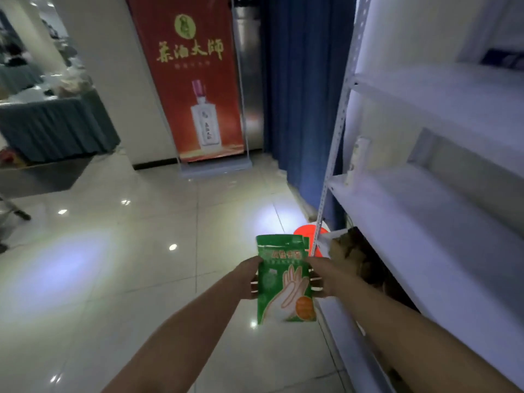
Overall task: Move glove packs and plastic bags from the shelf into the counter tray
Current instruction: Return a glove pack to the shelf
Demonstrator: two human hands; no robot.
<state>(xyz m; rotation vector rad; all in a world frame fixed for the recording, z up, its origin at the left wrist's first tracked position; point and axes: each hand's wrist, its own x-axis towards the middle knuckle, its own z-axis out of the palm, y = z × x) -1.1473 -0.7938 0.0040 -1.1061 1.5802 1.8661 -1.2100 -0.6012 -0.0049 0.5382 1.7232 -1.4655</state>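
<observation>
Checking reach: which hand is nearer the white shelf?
Right. The right hand grips the glove pack on the side toward the shelf; the left hand grips its opposite side, farther off.

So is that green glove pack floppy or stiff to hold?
Probably floppy: the glove pack is a flat pouch, and the left hand and right hand both grip its sides. Likely light, being thin. Its smooth film may be slippery.
</observation>
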